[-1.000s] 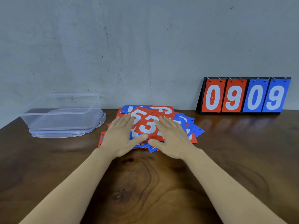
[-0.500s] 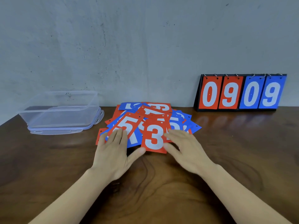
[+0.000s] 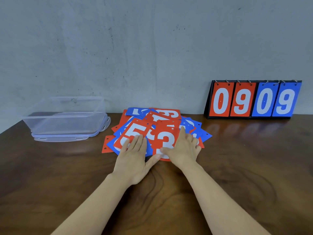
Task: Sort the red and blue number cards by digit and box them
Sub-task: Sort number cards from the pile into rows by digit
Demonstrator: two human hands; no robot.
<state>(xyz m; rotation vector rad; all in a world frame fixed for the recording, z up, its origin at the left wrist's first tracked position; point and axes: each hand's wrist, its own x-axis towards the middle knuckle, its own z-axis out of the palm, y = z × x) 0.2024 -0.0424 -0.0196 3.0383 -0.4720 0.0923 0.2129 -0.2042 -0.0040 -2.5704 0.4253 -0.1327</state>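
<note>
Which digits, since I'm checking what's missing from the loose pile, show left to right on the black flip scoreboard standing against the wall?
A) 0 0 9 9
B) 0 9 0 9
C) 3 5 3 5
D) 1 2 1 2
B: the black flip scoreboard shows a red 0 and a red 9, then a blue 0 and a blue 9, read left to right.

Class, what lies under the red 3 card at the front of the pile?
Another red card and a blue card poke out from beneath the red 3 card. Their digits are covered; the right hand hides its right edge.
</note>
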